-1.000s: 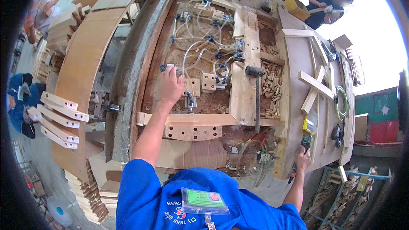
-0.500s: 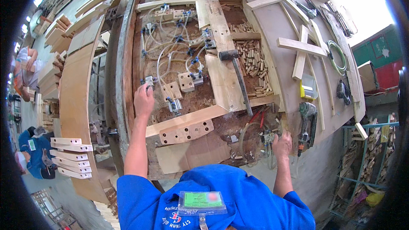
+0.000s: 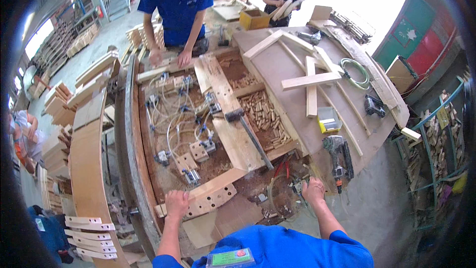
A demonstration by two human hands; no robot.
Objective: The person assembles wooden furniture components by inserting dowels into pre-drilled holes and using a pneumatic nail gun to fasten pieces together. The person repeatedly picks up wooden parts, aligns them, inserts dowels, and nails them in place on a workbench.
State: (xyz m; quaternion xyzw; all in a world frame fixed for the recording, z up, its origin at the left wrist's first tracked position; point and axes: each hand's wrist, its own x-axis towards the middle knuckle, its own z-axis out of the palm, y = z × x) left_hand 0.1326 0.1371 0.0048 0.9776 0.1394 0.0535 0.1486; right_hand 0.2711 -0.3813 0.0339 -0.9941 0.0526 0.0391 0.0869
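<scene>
Left hand pressing flat on drilled wooden piece; right hand clenched on small tool right of it. Likely fastening step; steady alignment needed.

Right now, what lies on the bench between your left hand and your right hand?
In the head view, between the left hand and right hand: the drilled curved wooden piece under the left hand, sawdust-covered bench, small scraps and a coiled hose.
</scene>
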